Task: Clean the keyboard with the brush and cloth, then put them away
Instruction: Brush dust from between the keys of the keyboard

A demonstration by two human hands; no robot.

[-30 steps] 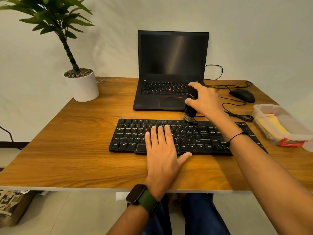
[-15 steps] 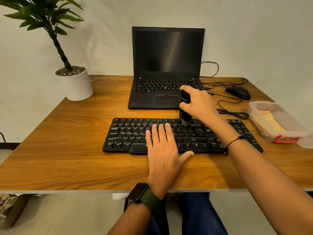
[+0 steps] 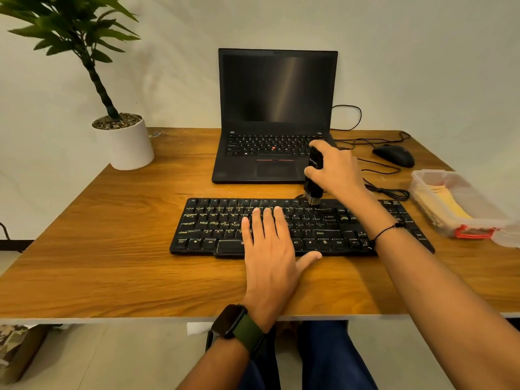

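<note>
The brush [image 3: 313, 178] was gripped upright in the right hand [image 3: 334, 168], fingers [image 3: 315, 172] curled round its black body, bristles touching the top key row of the keyboard [image 3: 213, 223]. The left hand [image 3: 270, 257] was laid flat, its fingers straight, on the middle keys, steadying the keyboard on the bench [image 3: 112, 249]. Short strokes along each row would likely serve best, with light pressure kept. The cloth [image 3: 447, 201] appeared to be folded in the clear box [image 3: 419, 178], well right of the brushing fingers.
</note>
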